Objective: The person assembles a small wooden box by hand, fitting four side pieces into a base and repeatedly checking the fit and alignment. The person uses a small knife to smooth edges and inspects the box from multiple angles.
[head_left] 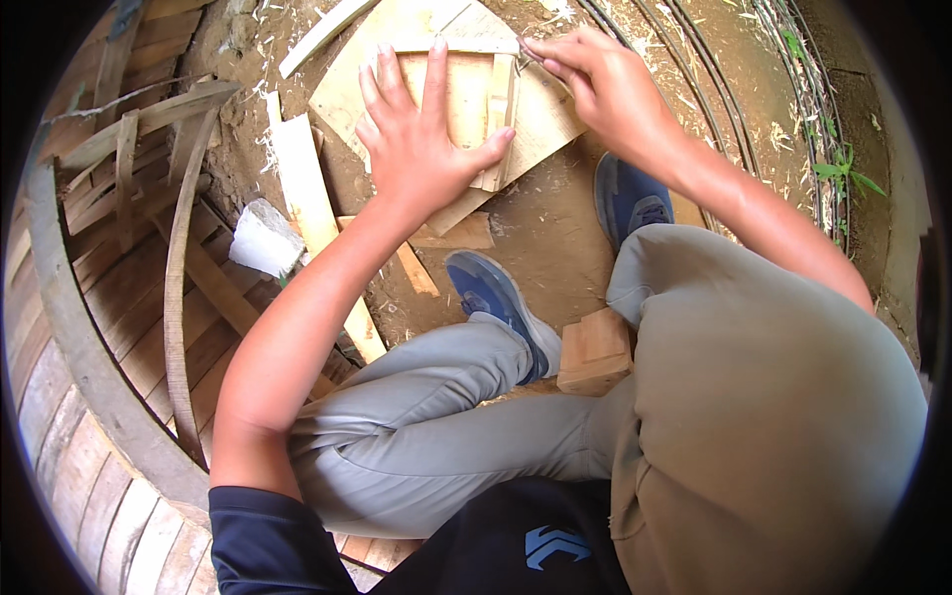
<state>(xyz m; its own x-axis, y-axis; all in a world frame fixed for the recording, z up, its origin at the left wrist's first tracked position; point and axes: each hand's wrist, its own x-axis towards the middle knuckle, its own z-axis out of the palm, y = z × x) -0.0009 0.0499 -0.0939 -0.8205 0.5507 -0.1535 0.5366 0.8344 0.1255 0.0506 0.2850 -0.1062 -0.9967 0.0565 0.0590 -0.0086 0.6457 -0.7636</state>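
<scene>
A pale wooden board point(543, 124) lies on the ground in front of me, its corners pointing outward. Across it runs a thin wooden strip point(481, 46), with a shorter upright strip point(502, 84) meeting it near its right end. My left hand point(412, 139) is spread flat over these pieces, fingertips at the long strip and thumb by the short one. At the strip's right end, my right hand point(602, 84) has thumb and fingers pinched together. Something small and dark shows at its fingertips, too small to name.
Left stands a curved wooden framework point(177, 268) beside slatted planks. A white block point(266, 239) and a long plank point(302, 183) lie nearer. Wooden blocks point(595, 352) sit by my blue shoe point(501, 307). Dark rods or cables point(709, 84) and wood shavings are at right.
</scene>
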